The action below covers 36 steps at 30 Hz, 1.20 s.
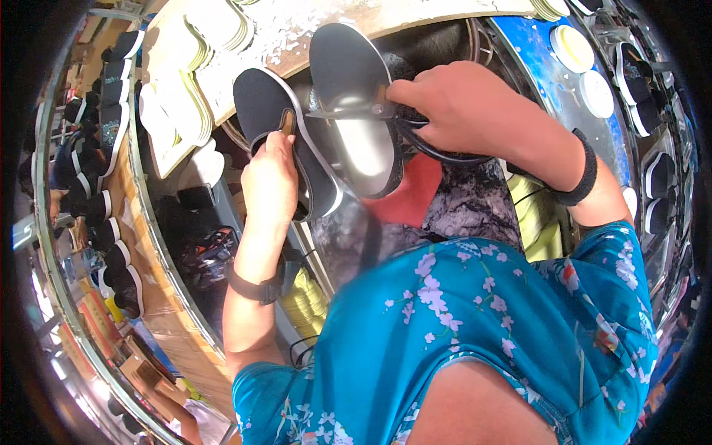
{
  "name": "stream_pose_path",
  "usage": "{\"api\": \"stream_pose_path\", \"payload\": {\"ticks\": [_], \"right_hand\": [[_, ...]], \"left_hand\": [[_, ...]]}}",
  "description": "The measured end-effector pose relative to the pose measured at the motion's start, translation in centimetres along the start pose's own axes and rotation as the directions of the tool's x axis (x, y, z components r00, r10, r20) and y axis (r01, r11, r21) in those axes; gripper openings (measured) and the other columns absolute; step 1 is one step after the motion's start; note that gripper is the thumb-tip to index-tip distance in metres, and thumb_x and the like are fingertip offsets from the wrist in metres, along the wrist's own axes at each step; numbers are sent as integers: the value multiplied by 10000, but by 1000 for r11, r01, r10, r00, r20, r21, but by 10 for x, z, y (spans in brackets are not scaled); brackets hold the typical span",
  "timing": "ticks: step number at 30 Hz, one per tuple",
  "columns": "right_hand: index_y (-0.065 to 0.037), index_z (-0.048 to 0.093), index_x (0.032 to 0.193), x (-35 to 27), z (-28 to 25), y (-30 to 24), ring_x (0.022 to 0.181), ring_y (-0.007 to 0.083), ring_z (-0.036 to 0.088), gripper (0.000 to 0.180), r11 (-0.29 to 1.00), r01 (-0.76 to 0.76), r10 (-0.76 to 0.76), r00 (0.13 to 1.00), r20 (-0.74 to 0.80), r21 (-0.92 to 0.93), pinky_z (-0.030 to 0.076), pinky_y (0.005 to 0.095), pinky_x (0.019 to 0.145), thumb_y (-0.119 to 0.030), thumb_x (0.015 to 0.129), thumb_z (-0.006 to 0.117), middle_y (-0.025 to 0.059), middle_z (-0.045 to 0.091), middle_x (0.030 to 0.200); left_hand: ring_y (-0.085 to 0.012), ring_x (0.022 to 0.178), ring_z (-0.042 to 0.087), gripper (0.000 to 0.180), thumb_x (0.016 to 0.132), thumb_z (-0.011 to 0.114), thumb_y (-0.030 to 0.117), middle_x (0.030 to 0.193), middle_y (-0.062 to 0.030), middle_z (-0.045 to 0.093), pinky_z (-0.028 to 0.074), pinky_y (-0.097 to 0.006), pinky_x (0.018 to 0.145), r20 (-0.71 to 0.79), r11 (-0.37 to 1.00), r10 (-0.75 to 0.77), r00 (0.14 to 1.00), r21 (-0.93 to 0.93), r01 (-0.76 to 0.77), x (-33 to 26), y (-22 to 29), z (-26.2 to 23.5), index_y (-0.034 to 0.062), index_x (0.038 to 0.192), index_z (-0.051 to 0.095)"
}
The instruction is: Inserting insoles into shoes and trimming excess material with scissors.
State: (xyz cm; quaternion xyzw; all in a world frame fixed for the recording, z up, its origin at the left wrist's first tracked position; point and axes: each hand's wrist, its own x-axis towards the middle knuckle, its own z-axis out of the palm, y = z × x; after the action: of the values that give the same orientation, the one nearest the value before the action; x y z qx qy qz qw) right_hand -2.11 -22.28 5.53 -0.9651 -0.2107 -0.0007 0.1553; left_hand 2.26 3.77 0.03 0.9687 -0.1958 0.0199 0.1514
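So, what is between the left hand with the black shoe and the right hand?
In the head view, a shiny metal foot-shaped form lies between the left hand, which grips the black shoe, and the right hand.

The left hand gripped a black canvas shoe with white sole, just left of a black shoe mounted on a metal last under the right hand. Stacked pale insoles lay far left; round white lids lay far right.
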Motion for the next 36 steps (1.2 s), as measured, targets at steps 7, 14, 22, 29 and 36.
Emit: {"api": "stream_pose_path", "payload": {"ticks": [7, 14, 22, 29, 36], "right_hand": [[-76, 546, 958, 4, 8, -10, 682, 302, 597, 329, 999, -4, 9, 995, 99, -51, 469, 403, 578, -140, 646, 630, 111, 568, 696], [-87, 532, 979, 1, 12, -12, 657, 292, 597, 368, 998, 2, 1, 999, 51, -56, 469, 396, 550, -158, 637, 649, 93, 570, 704], [-61, 578, 842, -1, 10, -13, 660, 327, 607, 199, 1000, -13, 13, 1000, -19, 7, 482, 426, 580, -164, 673, 595, 135, 602, 692], [-61, 553, 902, -9, 11, -11, 680, 326, 603, 243, 997, -71, 70, 996, -48, -19, 480, 432, 597, -153, 679, 588, 135, 595, 700], [-88, 538, 1002, -2, 21, -15, 648, 287, 592, 385, 999, 9, -12, 998, -65, -35, 464, 390, 544, -175, 647, 661, 99, 555, 706]], "left_hand": [[-256, 603, 581, 118, 888, 495, 117, 652, -146, 563, 455, -341, 544, 133, 953, -63, 989, -285, 99, 1, 2, -8, 8, 848, 513], [-75, 645, 572, 94, 902, 500, 94, 810, -32, 614, 458, -204, 576, 71, 891, -83, 994, -442, 106, -11, -4, -23, 16, 915, 551], [-145, 615, 622, 272, 845, 591, 214, 747, -123, 645, 479, -270, 563, 241, 903, -211, 947, -323, 283, -2, 14, -25, -29, 967, 579], [-304, 697, 634, 226, 785, 636, 227, 729, -163, 634, 488, -375, 625, 34, 990, -123, 992, 77, 120, -1, 27, -18, 12, 834, 583], [-342, 681, 612, 130, 842, 553, 150, 706, -183, 608, 475, -397, 604, -100, 999, -18, 995, 34, 21, -3, 15, -7, 22, 845, 572]]}}
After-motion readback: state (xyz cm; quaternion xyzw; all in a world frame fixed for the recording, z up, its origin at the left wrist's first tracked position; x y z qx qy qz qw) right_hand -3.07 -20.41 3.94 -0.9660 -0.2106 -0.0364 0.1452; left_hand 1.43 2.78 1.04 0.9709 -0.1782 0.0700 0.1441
